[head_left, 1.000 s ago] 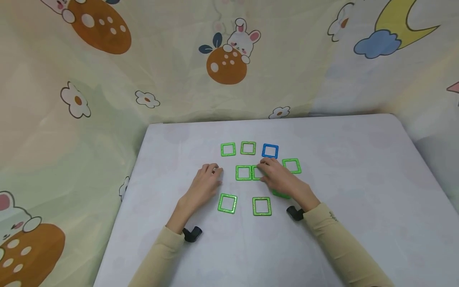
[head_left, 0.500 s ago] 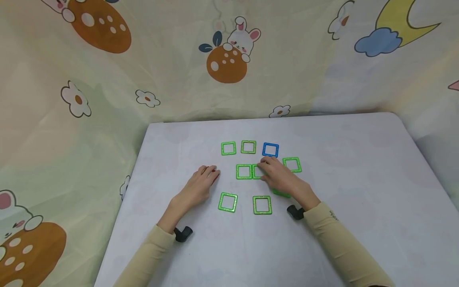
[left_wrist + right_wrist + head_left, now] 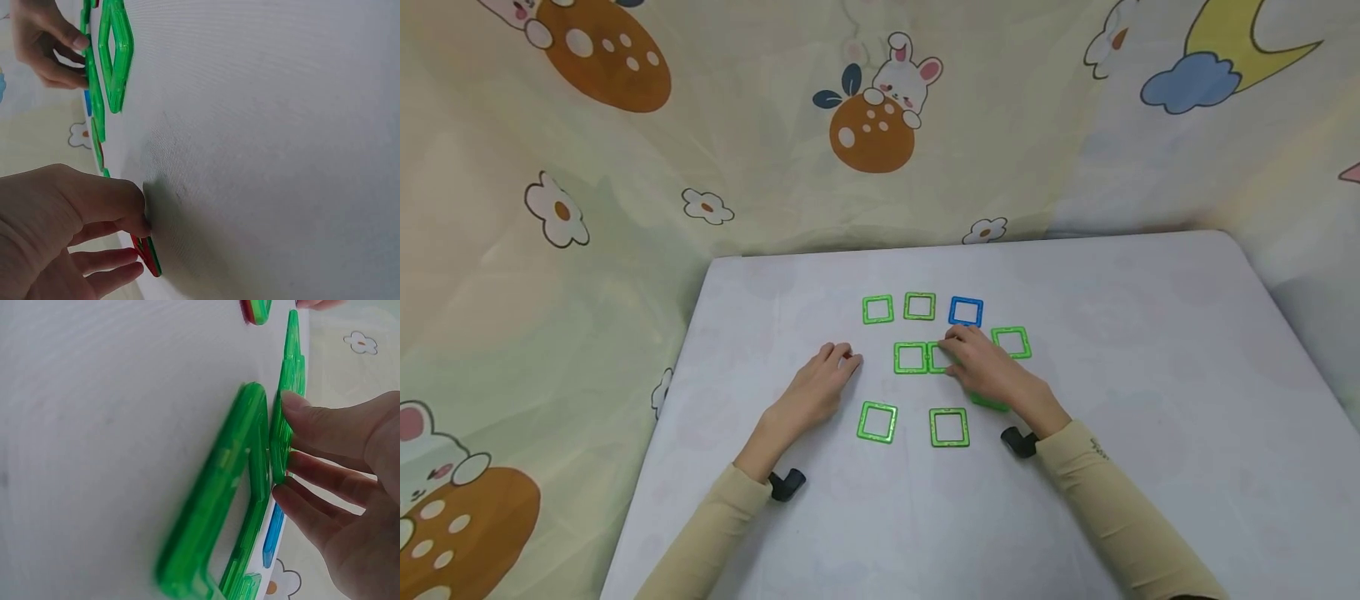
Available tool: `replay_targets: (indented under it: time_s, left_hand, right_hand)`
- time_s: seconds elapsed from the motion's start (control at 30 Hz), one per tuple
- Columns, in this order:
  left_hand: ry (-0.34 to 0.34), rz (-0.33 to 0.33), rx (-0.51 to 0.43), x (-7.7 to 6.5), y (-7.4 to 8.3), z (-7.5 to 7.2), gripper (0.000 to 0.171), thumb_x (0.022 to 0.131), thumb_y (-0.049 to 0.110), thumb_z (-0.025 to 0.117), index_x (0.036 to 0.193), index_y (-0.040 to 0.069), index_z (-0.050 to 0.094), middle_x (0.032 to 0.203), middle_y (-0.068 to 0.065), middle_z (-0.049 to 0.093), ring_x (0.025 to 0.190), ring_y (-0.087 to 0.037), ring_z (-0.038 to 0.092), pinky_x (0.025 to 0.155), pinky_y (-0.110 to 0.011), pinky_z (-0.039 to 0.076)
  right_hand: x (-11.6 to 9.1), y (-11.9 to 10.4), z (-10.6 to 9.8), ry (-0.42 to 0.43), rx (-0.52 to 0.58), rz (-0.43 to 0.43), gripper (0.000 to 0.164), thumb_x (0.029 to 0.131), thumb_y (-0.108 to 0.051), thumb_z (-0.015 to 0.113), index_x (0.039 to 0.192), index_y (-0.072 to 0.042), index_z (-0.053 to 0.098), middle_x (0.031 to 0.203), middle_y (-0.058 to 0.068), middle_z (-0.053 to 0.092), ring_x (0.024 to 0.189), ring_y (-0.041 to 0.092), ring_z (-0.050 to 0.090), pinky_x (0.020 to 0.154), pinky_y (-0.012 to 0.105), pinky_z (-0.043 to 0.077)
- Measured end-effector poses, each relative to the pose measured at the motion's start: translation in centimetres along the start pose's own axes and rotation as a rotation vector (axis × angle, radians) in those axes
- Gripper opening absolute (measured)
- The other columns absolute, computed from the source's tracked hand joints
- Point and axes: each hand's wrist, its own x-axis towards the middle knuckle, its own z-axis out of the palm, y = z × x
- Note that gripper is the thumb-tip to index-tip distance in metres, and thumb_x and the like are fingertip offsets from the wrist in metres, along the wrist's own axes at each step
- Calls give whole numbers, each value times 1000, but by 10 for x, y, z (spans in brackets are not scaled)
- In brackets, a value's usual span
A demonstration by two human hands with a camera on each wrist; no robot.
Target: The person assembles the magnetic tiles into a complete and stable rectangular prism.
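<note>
Pinching, centrally on the table [image 3: 1120,350], a green plastic square frame [image 3: 280,440] in the right hand [image 3: 988,365] and, farther left, a red-and-green plastic piece [image 3: 148,255] in the left hand [image 3: 815,389], likely light, stiff, best gripped by edges.

Right hand [image 3: 988,364] grips a green square [image 3: 931,358]; left hand [image 3: 812,385] is farther left.

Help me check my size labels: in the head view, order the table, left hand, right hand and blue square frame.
1. Table
2. Left hand and right hand: too alike to rank
3. Blue square frame
</note>
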Motion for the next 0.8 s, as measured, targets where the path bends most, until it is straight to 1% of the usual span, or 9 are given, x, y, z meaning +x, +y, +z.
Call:
replay_targets:
  time_s: [0.13, 0.23, 0.3, 0.5, 0.57, 0.67, 0.8]
  left_hand:
    - [4, 1, 17, 1, 0, 0, 37, 95, -6, 64, 130, 4, 62, 128, -16, 58, 108, -30, 52, 87, -39, 54]
    - [7, -3, 21, 2, -1, -1, 38, 94, -6, 65, 130, 4, 61, 128, -17, 57, 109, -30, 53, 88, -39, 54]
    - [-2, -14, 12, 3, 0, -2, 39, 94, -7, 64, 131, 4, 60, 129, -17, 57, 112, -31, 53, 90, -40, 55]
    - [-69, -100, -103, 9, 3, -6, 43, 98, -4, 57, 140, 5, 52, 137, -17, 50, 125, -31, 48, 89, -40, 57]
    - [-86, -124, -135, 11, 5, -7, 46, 98, -4, 56, 143, 5, 50, 139, -17, 48, 128, -31, 45, 89, -40, 57]
    - [-108, -142, -149, 13, 6, -8, 51, 97, -3, 56, 146, 6, 48, 142, -17, 46, 131, -31, 43, 91, -39, 57]
    - [-108, -134, -170, 16, 7, -8, 55, 94, -4, 58, 147, 4, 47, 142, -18, 45, 131, -32, 43, 92, -41, 57]
  right_hand:
    - [0, 0, -1, 1, 1, -1, 42, 93, -9, 76, 132, 4, 65, 132, 16, 60, 122, 33, 55, 103, 48, 51]
    - [0, 0, -1, 4, 0, -3, 42, 94, -9, 76, 132, 4, 65, 132, 16, 59, 122, 33, 55, 103, 48, 51]
    - [0, 0, -1, 4, -1, -5, 42, 94, -9, 76, 132, 4, 65, 132, 16, 59, 122, 33, 54, 103, 48, 51]
    - [-1, 0, -1, 5, -4, -6, 42, 93, -9, 76, 132, 4, 65, 131, 16, 60, 120, 33, 55, 102, 47, 52]
    - [-1, 0, -1, 5, -4, -6, 42, 93, -9, 76, 131, 4, 65, 130, 16, 60, 119, 32, 55, 102, 47, 52]
    - [-1, -1, -1, 5, -3, -7, 42, 93, -9, 76, 131, 4, 65, 130, 16, 60, 119, 32, 55, 101, 47, 52]
    - [-1, -2, -1, 6, -1, -3, 42, 93, -9, 76, 131, 4, 65, 129, 16, 60, 119, 33, 55, 102, 47, 52]
